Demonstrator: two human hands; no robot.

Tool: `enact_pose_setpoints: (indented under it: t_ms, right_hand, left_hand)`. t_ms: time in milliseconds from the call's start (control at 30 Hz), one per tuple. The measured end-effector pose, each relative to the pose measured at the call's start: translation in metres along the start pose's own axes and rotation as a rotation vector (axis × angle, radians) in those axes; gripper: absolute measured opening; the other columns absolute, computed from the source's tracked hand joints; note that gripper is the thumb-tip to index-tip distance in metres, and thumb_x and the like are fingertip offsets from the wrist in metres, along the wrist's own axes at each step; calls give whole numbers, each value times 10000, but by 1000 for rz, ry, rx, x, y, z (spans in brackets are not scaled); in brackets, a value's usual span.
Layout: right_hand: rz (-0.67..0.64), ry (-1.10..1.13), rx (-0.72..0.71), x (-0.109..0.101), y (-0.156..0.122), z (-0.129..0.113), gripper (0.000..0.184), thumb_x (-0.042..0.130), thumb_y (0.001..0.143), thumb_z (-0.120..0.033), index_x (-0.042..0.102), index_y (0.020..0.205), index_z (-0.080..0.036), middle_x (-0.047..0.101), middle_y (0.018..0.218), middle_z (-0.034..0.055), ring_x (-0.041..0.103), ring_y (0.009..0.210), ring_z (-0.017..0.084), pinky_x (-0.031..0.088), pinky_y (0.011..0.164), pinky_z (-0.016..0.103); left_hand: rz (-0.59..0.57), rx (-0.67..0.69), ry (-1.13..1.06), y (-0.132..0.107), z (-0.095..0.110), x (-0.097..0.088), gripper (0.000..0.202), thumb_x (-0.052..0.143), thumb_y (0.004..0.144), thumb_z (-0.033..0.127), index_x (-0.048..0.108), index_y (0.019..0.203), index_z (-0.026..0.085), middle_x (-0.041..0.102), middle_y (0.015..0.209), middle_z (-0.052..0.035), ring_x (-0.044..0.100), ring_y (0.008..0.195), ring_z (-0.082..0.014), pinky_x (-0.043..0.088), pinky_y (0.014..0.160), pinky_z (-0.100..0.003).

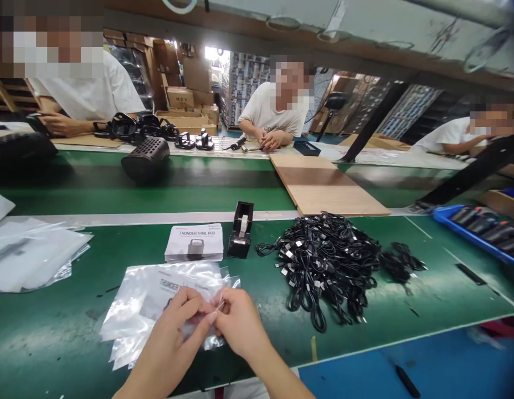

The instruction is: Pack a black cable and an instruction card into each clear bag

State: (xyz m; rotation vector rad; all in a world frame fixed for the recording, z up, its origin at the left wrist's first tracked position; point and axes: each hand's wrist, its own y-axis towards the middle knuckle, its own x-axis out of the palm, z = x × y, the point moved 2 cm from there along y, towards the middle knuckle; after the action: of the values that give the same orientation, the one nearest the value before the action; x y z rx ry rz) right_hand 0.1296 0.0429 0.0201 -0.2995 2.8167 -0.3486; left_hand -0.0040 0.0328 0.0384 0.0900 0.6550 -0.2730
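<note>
Several clear plastic bags (124,299) lie in an overlapping pile in front of me, and a printed leaflet shows through the top one. My left hand (180,327) is closed, thumb and fingers pinching the right side of the top bag. Close against it, my right hand (240,324) pinches the same bag edge. A small shiny bit shows between the fingertips; I cannot tell if it is bag film or something else. Just beyond the bags sits a stack of printed leaflets (194,241), with a black tape dispenser (241,230) beside it.
Right of my hands is a heap of coiled black cables (327,260), with a smaller bunch (400,259) next to it. More plastic bags (32,255) lie left. A wooden board (327,185), a blue tray (443,213) and a black perforated housing (147,158) stand farther off. Three people sit opposite.
</note>
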Motion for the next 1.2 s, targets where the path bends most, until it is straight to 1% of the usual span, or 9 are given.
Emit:
enact_pose_setpoints:
  t_ms: [167, 267, 400, 500, 567, 733, 900, 1067, 1200]
  right_hand:
    - [294, -1016, -289, -53, 12, -24, 200, 501, 814, -135, 649, 906, -232, 663, 853, 47, 600, 759, 174, 452, 662, 275]
    - [431, -1205, -261, -101, 29, -22, 289, 441, 784, 12, 634, 965, -104, 553, 1130, 231, 482, 1079, 349, 391, 813, 488]
    - [289, -1281, -396, -129, 41, -13, 170, 541, 767, -40, 657, 786, -164, 610, 1103, 114, 356, 1226, 326, 196, 1005, 540]
    - [232, -1169, -539, -117, 25, -11, 129, 512, 822, -125, 617, 826, -200, 657, 979, 39, 450, 1154, 258, 125, 1039, 539]
    - [207, -956, -576, -98, 8, -12, 128, 455, 858, -160, 577, 886, -189, 652, 928, 39, 543, 1007, 210, 256, 1005, 474]
    - [-6, -635, -349, -47, -17, -11, 147, 430, 865, -202, 571, 908, -204, 604, 840, 25, 581, 730, 157, 431, 625, 243]
    - [-95, -492, -238, -42, -13, -12, 111, 557, 780, -233, 667, 783, -221, 607, 748, 19, 586, 724, 176, 402, 627, 244]
    - [-217, 197, 86, -34, -4, -6, 264, 541, 748, -249, 621, 978, -148, 626, 632, 4, 613, 604, 148, 455, 611, 250]
    - [-66, 224, 68, -15, -1, -6, 193, 540, 713, -196, 643, 864, -132, 627, 644, 15, 604, 597, 147, 453, 585, 245]
  left_hand:
    - [33, -33, 24, 6, -11, -5, 194, 433, 849, 367, 545, 761, 235, 520, 806, -10, 532, 729, -165, 456, 662, -274]
    - [41, -49, 64, 7, -13, -4, 209, 425, 845, 370, 538, 739, 229, 531, 785, -13, 537, 688, -167, 468, 638, -283]
    - [73, -58, 72, 8, -10, 1, 193, 442, 828, 347, 545, 716, 228, 548, 775, -14, 555, 675, -169, 479, 636, -281]
    - [69, -55, 71, 8, -9, 3, 189, 435, 834, 341, 536, 720, 230, 542, 779, -16, 559, 678, -170, 481, 638, -286]
    - [49, -58, 73, 8, -10, 4, 189, 421, 846, 340, 523, 731, 230, 531, 794, -19, 554, 689, -169, 479, 650, -295]
    - [61, -76, -8, 7, -15, 5, 173, 421, 858, 339, 515, 772, 222, 511, 812, -16, 537, 736, -168, 462, 689, -297]
    - [112, -62, -112, 3, -17, 5, 155, 428, 861, 331, 503, 785, 219, 486, 845, -18, 522, 791, -166, 453, 721, -290]
    - [138, -84, -72, 1, -13, 5, 160, 472, 833, 350, 548, 785, 218, 448, 981, -48, 488, 951, -207, 418, 836, -356]
    - [170, -79, -90, 1, -6, 5, 177, 485, 818, 358, 581, 760, 222, 434, 1000, -54, 469, 1001, -224, 411, 854, -372]
